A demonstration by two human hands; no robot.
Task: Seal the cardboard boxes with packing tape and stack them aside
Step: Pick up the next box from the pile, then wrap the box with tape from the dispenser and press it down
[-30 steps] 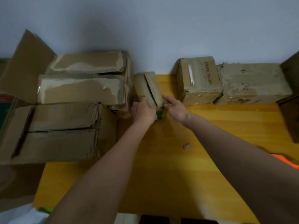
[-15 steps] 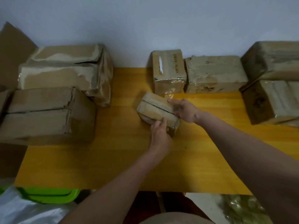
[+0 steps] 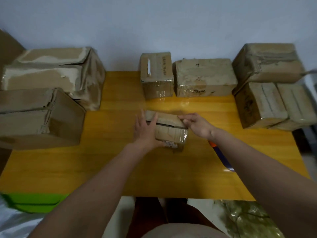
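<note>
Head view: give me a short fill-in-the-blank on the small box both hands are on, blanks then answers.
1. The small cardboard box rests on the ____ table.
2. The left hand and right hand hold the box from opposite ____.
3. A dark ____ runs between the box's two top flaps.
4. The box marked 4 stands against the ____.

Answers: yellow; sides; seam; wall

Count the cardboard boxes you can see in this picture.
8: two left, one centre held, two at back, three stacked right. More may be hidden.
</note>
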